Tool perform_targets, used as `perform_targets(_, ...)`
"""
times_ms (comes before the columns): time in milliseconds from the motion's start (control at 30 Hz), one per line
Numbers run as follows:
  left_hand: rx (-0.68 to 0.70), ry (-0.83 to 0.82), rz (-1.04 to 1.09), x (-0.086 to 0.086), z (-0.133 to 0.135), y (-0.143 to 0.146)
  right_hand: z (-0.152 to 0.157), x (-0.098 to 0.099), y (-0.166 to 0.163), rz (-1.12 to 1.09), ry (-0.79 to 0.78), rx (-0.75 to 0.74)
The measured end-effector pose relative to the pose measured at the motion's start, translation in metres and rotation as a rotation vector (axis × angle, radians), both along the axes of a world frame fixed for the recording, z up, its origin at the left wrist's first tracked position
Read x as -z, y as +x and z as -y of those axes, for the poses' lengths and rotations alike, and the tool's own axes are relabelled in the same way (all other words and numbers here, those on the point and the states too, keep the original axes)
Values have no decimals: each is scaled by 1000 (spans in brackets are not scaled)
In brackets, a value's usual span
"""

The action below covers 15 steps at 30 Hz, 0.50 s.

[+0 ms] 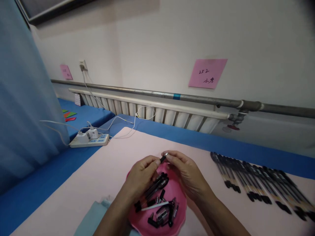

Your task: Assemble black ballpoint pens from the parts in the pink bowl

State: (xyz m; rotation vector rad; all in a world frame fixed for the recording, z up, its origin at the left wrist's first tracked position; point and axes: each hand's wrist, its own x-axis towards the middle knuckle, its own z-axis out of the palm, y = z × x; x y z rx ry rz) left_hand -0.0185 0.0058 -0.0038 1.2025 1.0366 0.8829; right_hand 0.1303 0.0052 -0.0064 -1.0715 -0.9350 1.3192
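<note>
Above the far rim of a pink bowl (182, 213), both my hands meet at a small black pen part (162, 159) with a silvery tip (166, 154). My left hand (142, 175) is closed, pinching the black section between thumb and fingers. The thumb and index finger of my right hand (189, 173) close around the silvery end. Whether the two pieces are joined is hidden by my fingers. Inside the bowl lie black pen caps (153, 221), dark pen barrels (154, 190), clear and black pieces, and a thin white tube (155, 206).
Rows of black-capped pens (256, 177) lie on the pink sheet (98, 173) to the right. A light-blue cloth (92, 216) is left of the bowl. A power strip (98, 141) with chargers and white cables sits back left. A radiator (159, 116) runs along the wall.
</note>
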Motion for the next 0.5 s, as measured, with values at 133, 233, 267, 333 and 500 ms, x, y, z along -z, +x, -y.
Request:
perform_targets(133,-126,-47,42,-2,-6,-12,10,-18,5,377,2,-198)
perform_targets(233,-159,-82,73,-5,-9,-18,23,-26,10,809,44,-500)
perform_targets(267,-157,-86,78,-5,-10,-19,27,-26,11,939,65,-559)
perform_targets(333,-160,-89,79,-7,-10,-20,34,-24,11,1146,127,-593)
perform_targets(500,-165,-88,70,-9,-9,-20,40,-18,-1,1335,283,-622)
